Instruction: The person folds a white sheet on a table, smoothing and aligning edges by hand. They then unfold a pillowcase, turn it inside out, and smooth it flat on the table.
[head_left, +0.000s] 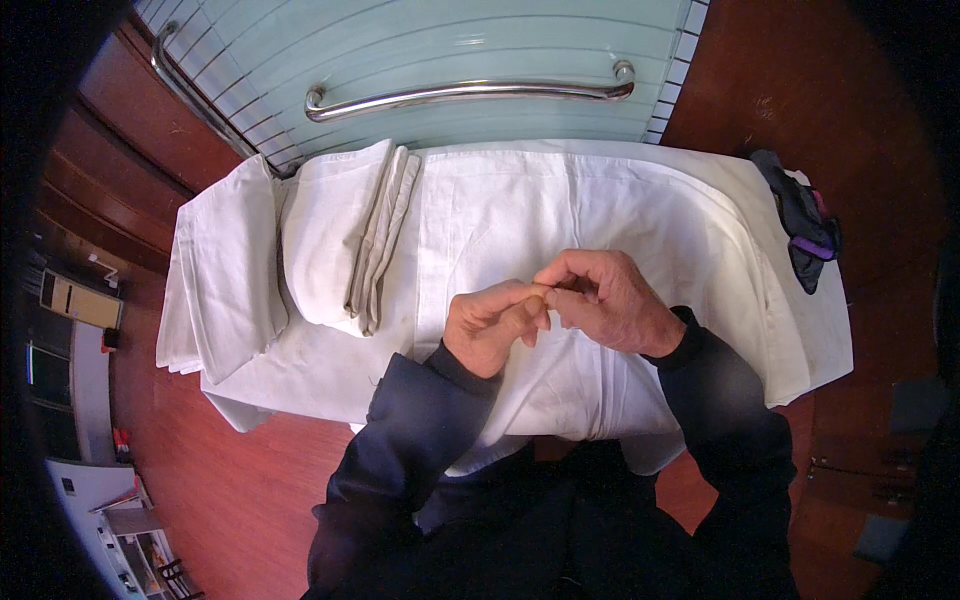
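My left hand (487, 330) and my right hand (619, 307) meet at the fingertips above a spread white cloth (510, 202). Thumb and forefinger are pinched together on each hand. Whether something small or thin sits between the fingertips is too fine to make out. The cloth lies loosely creased over the table, and its near edge hangs down in front of my body. To the left of my hands rests a thick folded white cloth (330, 232), its layered edges facing right. Beside it, farther left, another folded white cloth (229, 277) drapes over the table's end.
A dark fabric item with a purple part (806, 225) lies at the table's far right end. Behind the table, a chrome bar handle (472, 91) projects from a pale glass panel (480, 45). Reddish wooden flooring (247, 495) runs along the near left side.
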